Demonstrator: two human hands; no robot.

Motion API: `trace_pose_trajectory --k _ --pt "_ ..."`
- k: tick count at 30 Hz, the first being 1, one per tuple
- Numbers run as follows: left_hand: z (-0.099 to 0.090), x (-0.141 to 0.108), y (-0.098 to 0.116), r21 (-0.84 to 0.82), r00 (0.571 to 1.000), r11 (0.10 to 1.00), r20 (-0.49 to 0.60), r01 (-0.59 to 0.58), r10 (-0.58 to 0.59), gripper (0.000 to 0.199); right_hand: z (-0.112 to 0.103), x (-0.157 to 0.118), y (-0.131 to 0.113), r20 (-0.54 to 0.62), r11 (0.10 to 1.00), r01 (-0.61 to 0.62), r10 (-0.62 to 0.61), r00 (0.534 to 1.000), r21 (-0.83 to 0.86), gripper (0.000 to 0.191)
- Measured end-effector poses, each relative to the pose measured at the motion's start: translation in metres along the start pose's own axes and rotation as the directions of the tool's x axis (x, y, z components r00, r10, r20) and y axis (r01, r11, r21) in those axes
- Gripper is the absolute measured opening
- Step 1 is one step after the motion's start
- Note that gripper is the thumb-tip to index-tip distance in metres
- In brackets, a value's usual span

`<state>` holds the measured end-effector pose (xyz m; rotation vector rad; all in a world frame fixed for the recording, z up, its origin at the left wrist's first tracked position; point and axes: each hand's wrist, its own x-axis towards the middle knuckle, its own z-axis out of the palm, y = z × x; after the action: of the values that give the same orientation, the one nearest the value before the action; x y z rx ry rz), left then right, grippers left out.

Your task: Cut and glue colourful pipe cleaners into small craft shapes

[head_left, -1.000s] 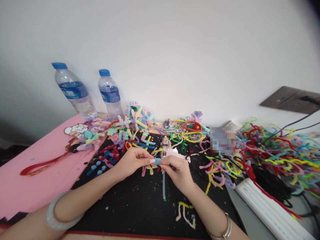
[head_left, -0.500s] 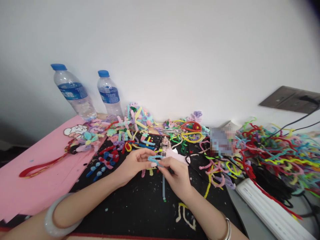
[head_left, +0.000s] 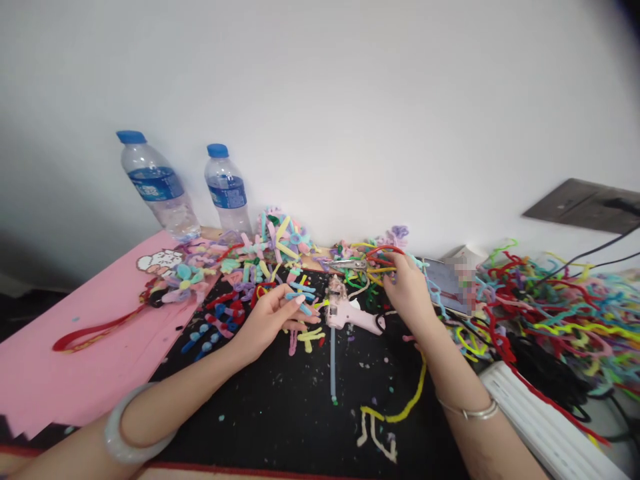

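The left hand (head_left: pixel 273 313) pinches a blue fuzzy strip (head_left: pixel 305 309) above the black mat (head_left: pixel 250 413); the right hand (head_left: pixel 411 285) grasps scissors (head_left: pixel 360 265) near its far edge. Seemingly a pick-up, calling for a clean lift

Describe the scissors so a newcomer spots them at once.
Follow the white wall down to the black mat. Near the mat's back edge, find the scissors, with the right hand at their handles. Shiny metal blades, with one red and one yellow handle, set them apart from the fuzzy stems nearby.
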<state>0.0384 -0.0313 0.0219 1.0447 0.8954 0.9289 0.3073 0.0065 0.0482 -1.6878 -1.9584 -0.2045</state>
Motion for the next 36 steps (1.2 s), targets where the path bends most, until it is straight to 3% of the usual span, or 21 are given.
trace_pose_trajectory --k 3,6,10,15,20,22,24,25,27,30,32,36 --pt "0.001 0.0 0.002 0.021 1.0 1.0 0.002 -0.002 0.002 0.033 0.005 0.017 0.019 0.161 0.959 0.012 0.035 0.986 -0.284 0.046" --pt "0.003 0.0 0.003 0.068 0.999 0.997 0.008 -0.032 0.031 0.031 0.006 0.025 0.018 0.205 0.902 0.04 0.054 0.977 -0.429 0.038" --pt "0.002 0.001 0.003 0.132 0.998 0.989 -0.026 -0.06 0.064 0.028 -0.009 0.034 0.008 0.205 0.878 0.11 -0.014 0.979 -0.466 0.031" --pt "-0.001 0.004 0.002 0.216 0.991 0.968 -0.007 -0.129 0.133 0.022 -0.044 0.045 -0.001 0.346 0.881 0.083 0.095 0.933 -0.465 0.013" --pt "-0.003 0.007 -0.001 0.21 0.983 0.971 -0.119 -0.111 0.138 0.024 -0.066 0.037 -0.014 0.314 0.94 -0.042 0.155 0.937 -0.339 0.016" --pt "-0.004 0.008 -0.002 0.231 0.975 0.967 -0.168 -0.107 0.148 0.024 -0.067 0.028 -0.022 0.31 0.974 -0.134 0.187 0.932 -0.185 0.024" --pt "-0.005 0.008 -0.003 0.263 0.968 0.959 -0.191 -0.107 0.161 0.02 -0.064 0.016 -0.031 0.386 0.965 -0.256 0.215 0.897 0.057 0.027" --pt "-0.006 0.008 -0.004 0.275 0.966 0.955 -0.197 -0.111 0.169 0.019 -0.062 0.01 -0.035 0.465 0.918 -0.338 0.21 0.86 0.21 0.024" --pt "-0.006 0.007 -0.004 0.278 0.96 0.953 -0.213 -0.119 0.182 0.019 -0.055 -0.003 -0.043 0.63 0.711 -0.515 0.13 0.765 0.479 0.015" --pt "-0.005 0.007 -0.003 0.235 0.954 0.964 -0.24 -0.124 0.182 0.021 -0.042 -0.017 -0.049 0.686 0.388 -0.623 -0.034 0.727 0.679 0.021" --pt "-0.004 0.006 -0.002 0.198 0.954 0.973 -0.251 -0.115 0.164 0.023 -0.034 -0.025 -0.05 0.701 0.287 -0.654 -0.1 0.706 0.7 0.027" --pt "-0.004 0.006 -0.001 0.133 0.951 0.984 -0.271 -0.115 0.148 0.029 -0.024 -0.04 -0.048 0.703 0.197 -0.676 -0.253 0.665 0.71 0.044"
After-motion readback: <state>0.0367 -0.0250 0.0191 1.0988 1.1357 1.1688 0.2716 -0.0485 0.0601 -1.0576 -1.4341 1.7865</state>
